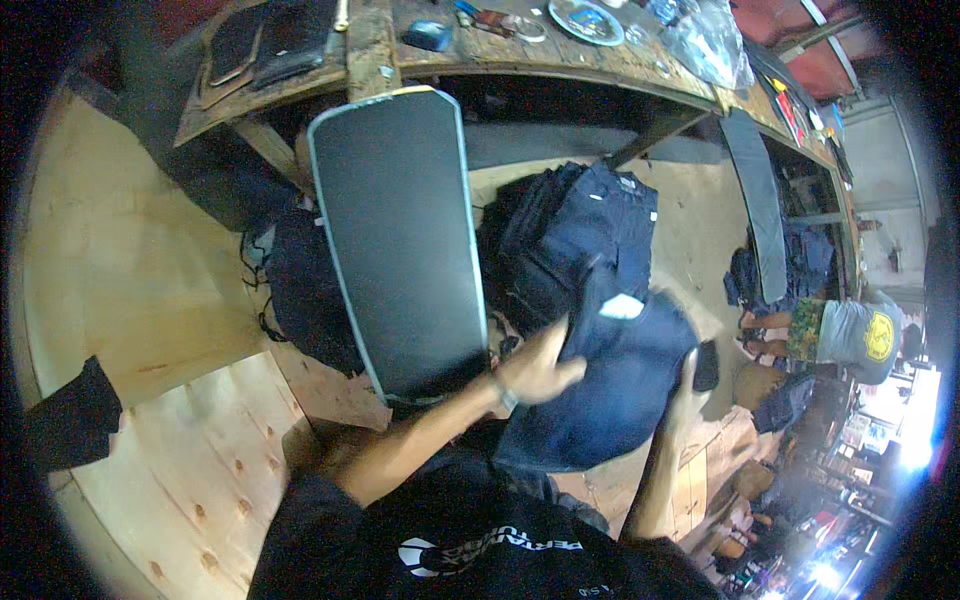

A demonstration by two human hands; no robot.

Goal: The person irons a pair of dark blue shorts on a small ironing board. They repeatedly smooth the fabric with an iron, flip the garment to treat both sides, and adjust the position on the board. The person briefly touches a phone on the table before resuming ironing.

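Note:
A pair of dark blue jeans (610, 385) with a white label near its top hangs in front of me, partly blurred. My left hand (540, 370) grips its left edge, and a band circles that wrist. At the right edge, my right hand (685, 400) has its thumb up against the cloth; its other fingers are mostly hidden. Beyond the held pair lies a stack of folded dark jeans (600, 220) with small white tags. To the left of my left hand, a long dark padded board (400, 240) with a pale edge reaches from the workbench toward me.
A wooden workbench (480, 60) crosses the far side, bearing a round tray (587, 20) and plastic bags (710, 50). Dark cloth (305, 290) hangs left of the board. Plywood (190, 480) lies at left. Another person (850, 335) is at the far right, beside more jeans (805, 265).

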